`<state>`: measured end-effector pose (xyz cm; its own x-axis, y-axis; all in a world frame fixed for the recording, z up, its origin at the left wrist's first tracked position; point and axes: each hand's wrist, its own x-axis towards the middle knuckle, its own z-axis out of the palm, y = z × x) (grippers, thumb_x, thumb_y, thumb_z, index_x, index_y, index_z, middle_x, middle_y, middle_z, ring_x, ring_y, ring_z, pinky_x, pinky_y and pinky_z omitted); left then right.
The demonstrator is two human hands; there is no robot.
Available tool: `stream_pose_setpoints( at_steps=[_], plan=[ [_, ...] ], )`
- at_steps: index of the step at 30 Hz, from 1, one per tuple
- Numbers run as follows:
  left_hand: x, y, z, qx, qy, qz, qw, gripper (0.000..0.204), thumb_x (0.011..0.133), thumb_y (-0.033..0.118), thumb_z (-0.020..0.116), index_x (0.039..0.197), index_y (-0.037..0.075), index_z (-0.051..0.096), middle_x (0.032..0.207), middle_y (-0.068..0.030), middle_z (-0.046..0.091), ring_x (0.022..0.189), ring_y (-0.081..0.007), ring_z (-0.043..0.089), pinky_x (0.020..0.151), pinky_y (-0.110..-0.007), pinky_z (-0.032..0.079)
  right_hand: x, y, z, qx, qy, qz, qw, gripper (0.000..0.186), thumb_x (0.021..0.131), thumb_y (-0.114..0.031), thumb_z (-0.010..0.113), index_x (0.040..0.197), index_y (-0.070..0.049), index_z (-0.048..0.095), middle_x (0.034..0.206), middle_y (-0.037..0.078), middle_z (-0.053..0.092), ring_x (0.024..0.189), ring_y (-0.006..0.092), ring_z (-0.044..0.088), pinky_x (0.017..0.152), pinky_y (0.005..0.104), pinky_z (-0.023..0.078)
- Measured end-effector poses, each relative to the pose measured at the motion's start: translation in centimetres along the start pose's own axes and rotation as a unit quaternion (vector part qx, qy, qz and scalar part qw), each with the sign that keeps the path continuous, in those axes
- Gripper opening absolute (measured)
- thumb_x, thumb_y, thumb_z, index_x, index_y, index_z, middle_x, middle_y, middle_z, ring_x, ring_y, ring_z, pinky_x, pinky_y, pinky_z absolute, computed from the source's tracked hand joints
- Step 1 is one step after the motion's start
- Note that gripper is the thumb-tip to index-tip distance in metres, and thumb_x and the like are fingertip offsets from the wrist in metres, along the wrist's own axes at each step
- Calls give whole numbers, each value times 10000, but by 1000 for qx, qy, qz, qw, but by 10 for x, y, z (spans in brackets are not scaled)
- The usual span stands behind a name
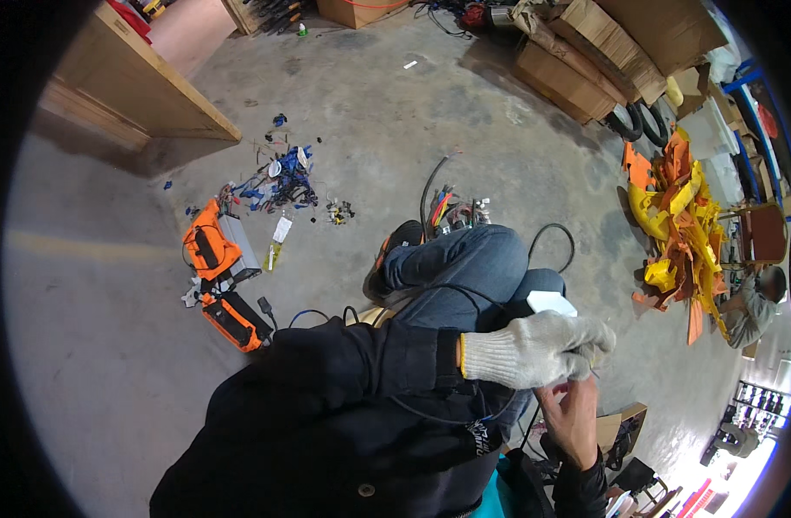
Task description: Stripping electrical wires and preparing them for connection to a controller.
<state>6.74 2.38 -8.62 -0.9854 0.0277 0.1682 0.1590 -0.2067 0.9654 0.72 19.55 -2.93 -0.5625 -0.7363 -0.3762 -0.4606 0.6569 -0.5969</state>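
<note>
My left hand (534, 350), in a white knit glove with a yellow cuff, is closed above my right knee. A flat white piece (551, 303) with angled corners shows just beyond the glove; I cannot tell whether it is gripped or lies on the knee. Bare, my right hand (573, 423) has its fingers bent and pressed together close beneath the gloved fingertips. Whatever is between the two hands is mostly hidden. A black cable (473, 293) crosses my jeans, and another stretch of black cable (452, 422) loops over my jacket toward the hands.
On the floor lie orange-and-black units (231, 321), a blue wire heap (283, 180) and coloured wires with connectors (452, 211). Yellow and orange plastic panels (672, 216) are piled at right, near another person (754, 309). Cardboard boxes (577, 69) stand far right; a wooden panel (145, 78) far left.
</note>
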Motion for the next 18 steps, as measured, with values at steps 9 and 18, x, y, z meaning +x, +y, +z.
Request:
stream_pose_setpoints(
  at_steps=[9, 18],
  plan=[
    [-11, -13, -20, 202, 232, 168, 937, 375, 882, 65, 750, 1252, 90, 692, 1123, -119, 709, 1026, -326, 680, 895, -408, 542, 54, 32, 19, 145, -16, -65, 987, 375, 869, 32, 647, 1242, 59, 621, 1458, 212, 473, 1270, 308, 538, 1040, 381, 462],
    [-29, -16, -39, 150, 245, 105, 952, 370, 878, 131, 767, 1235, 91, 683, 1056, -124, 713, 972, -294, 699, 874, -410, 554, 81, 23, 31, 93, -12, -196, 976, 181, 893, -32, 678, 1068, 16, 687, 1244, 122, 629, 1224, 277, 578, 1072, 402, 430]
  ],
)
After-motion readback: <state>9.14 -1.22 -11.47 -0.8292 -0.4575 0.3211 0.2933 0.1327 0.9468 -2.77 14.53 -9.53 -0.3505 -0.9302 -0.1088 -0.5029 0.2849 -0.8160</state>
